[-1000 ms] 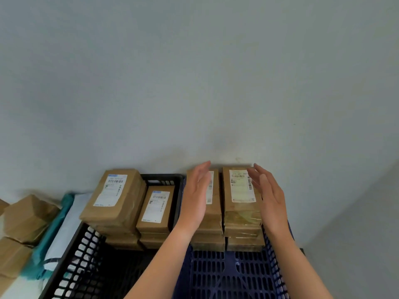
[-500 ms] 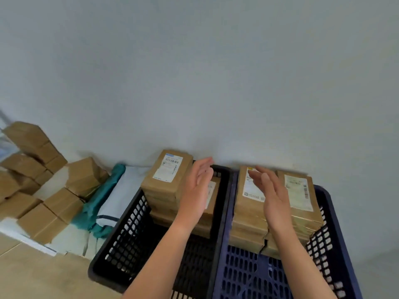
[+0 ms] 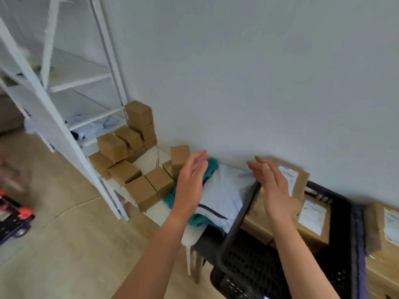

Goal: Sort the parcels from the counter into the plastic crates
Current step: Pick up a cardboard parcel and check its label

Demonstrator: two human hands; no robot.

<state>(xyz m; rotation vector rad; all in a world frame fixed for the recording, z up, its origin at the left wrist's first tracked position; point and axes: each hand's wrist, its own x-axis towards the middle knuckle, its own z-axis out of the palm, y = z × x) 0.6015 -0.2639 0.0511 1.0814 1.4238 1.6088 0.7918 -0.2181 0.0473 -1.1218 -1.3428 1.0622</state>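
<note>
Fingers (image 3: 197, 160) straight, holding nothing on left hand (image 3: 190, 182) and right hand (image 3: 274, 190), which partly hides 1 parcel (image 3: 301, 179).

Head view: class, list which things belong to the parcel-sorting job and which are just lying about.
Job: brown parcels on the counter; grey mailer bag; black crate; labelled parcels in it; left hand and right hand, both open and empty.
Lying about: white shelving rack; red object on the floor.
</note>
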